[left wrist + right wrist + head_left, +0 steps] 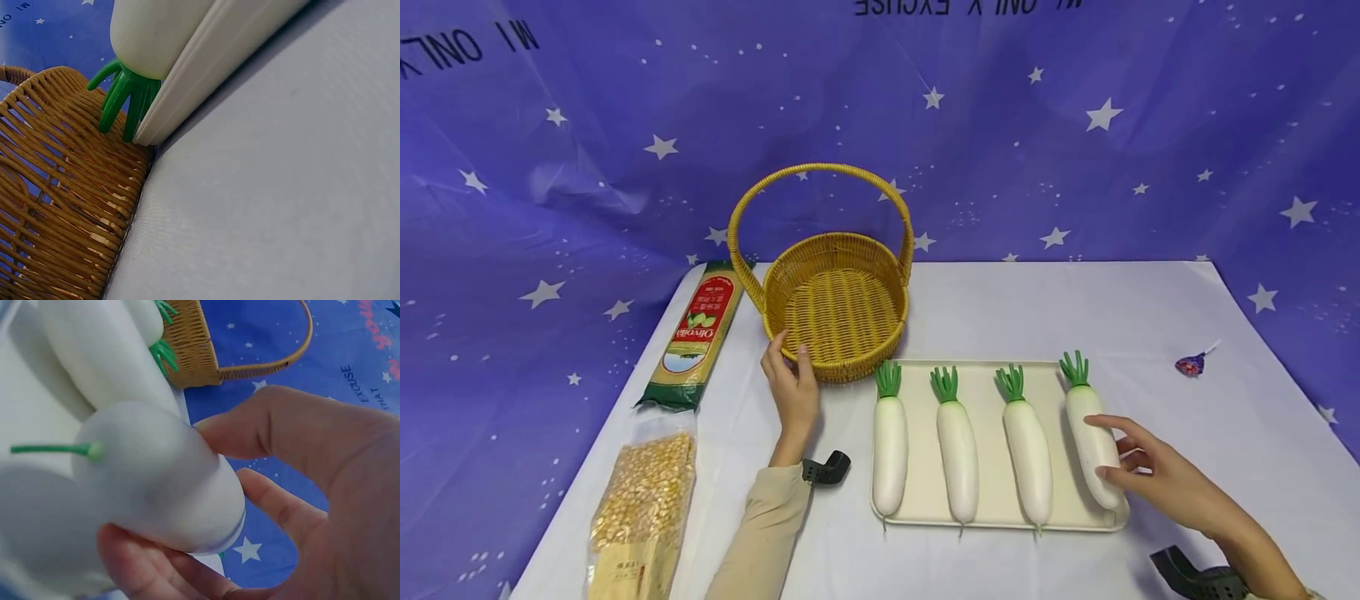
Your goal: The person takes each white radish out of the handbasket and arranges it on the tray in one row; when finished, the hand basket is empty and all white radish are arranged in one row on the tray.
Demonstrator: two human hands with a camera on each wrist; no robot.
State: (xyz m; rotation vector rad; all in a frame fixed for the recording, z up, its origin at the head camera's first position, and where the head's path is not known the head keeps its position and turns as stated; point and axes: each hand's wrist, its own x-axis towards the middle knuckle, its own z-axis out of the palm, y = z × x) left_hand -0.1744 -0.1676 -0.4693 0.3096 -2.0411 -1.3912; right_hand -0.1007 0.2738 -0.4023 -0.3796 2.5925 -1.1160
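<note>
My right hand (1157, 479) has its thumb and fingers around a white radish (1088, 433) with green leaf stubs, the rightmost on a cream tray (925, 500). Up close in the right wrist view, the fingers sit on both sides of the radish (156, 481) near its thin green root end. Several more radishes (957, 458) lie side by side on the tray, leaves toward the back. My left hand (795, 396) is at the front left rim of a round wicker basket (850, 367), fingertips overlapping the rim. The left wrist view shows the basket's woven side (69, 181), not the hand.
Left of the basket lies a green and yellow food packet (696, 333). A clear bag of corn kernels (643, 483) is nearer the front left. On the right of the white tabletop (1150, 308) lies a wrapped lollipop (1191, 364). A starry purple cloth (880, 100) hangs behind.
</note>
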